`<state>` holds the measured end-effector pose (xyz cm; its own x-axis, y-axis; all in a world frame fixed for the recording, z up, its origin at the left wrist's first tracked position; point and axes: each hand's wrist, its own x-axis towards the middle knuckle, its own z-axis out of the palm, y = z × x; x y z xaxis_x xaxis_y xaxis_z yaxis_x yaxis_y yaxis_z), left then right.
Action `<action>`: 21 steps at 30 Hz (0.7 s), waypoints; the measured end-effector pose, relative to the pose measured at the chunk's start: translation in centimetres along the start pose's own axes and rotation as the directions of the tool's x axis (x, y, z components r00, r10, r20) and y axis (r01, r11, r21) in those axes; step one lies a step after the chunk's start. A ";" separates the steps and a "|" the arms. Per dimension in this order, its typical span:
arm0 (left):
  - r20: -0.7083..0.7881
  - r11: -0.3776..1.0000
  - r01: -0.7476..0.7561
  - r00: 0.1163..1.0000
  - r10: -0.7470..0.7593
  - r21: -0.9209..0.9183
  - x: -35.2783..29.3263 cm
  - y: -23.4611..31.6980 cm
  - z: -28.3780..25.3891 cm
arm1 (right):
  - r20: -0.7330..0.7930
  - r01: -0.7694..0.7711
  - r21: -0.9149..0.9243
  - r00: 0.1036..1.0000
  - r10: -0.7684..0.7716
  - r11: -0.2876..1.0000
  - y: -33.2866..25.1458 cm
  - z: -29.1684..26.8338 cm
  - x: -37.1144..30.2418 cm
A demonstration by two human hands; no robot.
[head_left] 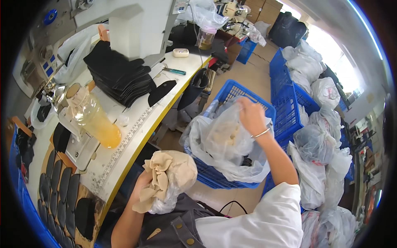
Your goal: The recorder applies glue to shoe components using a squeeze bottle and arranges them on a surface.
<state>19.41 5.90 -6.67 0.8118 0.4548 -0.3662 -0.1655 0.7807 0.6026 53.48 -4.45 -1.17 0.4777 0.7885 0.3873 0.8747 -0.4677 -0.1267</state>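
Observation:
My left hand (141,185) grips a bundle of beige fabric pieces (169,175), partly wrapped in clear plastic, held over my lap. My right hand (251,115) reaches down and pinches the top of a clear plastic bag (225,140). That bag holds more beige pieces and sits inside a blue plastic crate (225,177) on the floor. A thin bracelet circles my right wrist.
A white worktable (136,124) with a yellow edge runs along my left. On it are a stack of black fabric pieces (120,76), a bottle of yellow liquid (97,120) and a sewing machine (136,29). More blue crates (285,91) with filled plastic bags (318,144) stand to the right.

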 end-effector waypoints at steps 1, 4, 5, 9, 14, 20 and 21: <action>-0.026 0.999 -0.025 0.999 0.025 0.026 -0.6 0.4 -0.1 | 0.018 0.040 0.048 0.999 -0.041 0.998 -0.9 -1.1 0.8; 0.110 0.966 -0.172 0.982 0.153 0.195 0.0 -0.7 -1.2 | 0.162 0.122 0.076 0.978 -0.134 0.990 -1.8 -1.9 -0.3; 0.088 0.965 -0.178 0.983 0.164 0.194 0.0 -0.5 -0.4 | 0.263 0.167 0.082 0.947 -0.183 0.983 -2.4 -2.0 -1.0; 0.228 0.976 0.008 0.973 0.042 -0.216 1.2 -0.5 -1.3 | -0.138 0.478 0.008 0.870 -0.472 0.878 -6.5 -2.9 -3.2; 0.179 0.999 0.009 0.984 -0.017 0.044 2.9 0.7 2.2 | 0.254 -0.101 0.895 0.916 -0.311 0.434 -10.7 -2.5 -6.3; 0.261 0.994 0.094 0.963 -0.075 -0.063 5.1 1.4 3.4 | 0.423 -0.424 0.906 0.903 -0.079 0.000 -7.0 -2.1 -6.8; 0.269 0.991 0.081 0.962 -0.050 -0.106 5.6 1.7 3.5 | 0.427 -0.429 0.903 0.900 -0.082 0.001 -6.2 -2.4 -6.8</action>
<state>25.68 8.32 -5.17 0.9397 0.2834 -0.1915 -0.1579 0.8561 0.4921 44.59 -7.85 -0.78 0.3935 0.9188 -0.0311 -0.1307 0.0225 -0.9912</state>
